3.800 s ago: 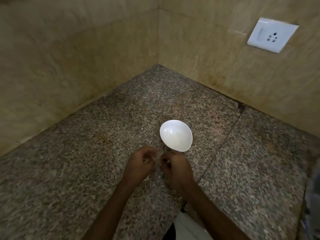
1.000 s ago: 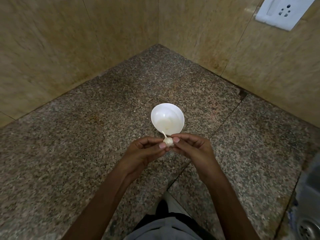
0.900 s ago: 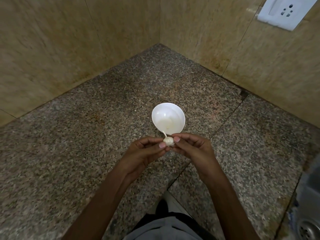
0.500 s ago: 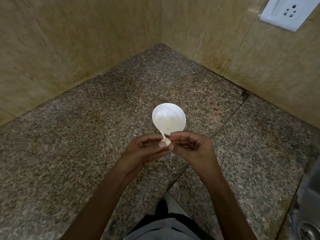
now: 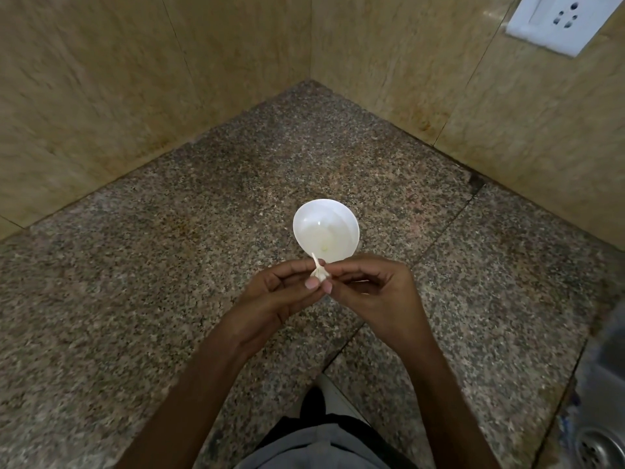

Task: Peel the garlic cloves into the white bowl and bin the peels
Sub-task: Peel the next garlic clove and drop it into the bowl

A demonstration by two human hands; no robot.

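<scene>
A small white bowl [image 5: 325, 228] sits on the speckled granite counter [image 5: 135, 299] near the middle, with a tiny pale speck on its bottom. Just in front of it, above the counter, both hands meet around a garlic clove [image 5: 319, 272] whose papery tip points up toward the bowl. My left hand [image 5: 280, 296] pinches the clove between thumb and fingers. My right hand [image 5: 375, 292] pinches it from the other side with curled fingers. Most of the clove is hidden by the fingertips.
Beige tiled walls meet in a corner behind the bowl. A white wall socket [image 5: 554, 22] is at the top right. A steel sink with a drain [image 5: 598, 445] lies at the lower right edge. The counter's front edge is by my body.
Since 3.8 s ago the hands have risen with the clove in front of the bowl. Over the last second they stayed put, fingers shifting slightly on the clove.
</scene>
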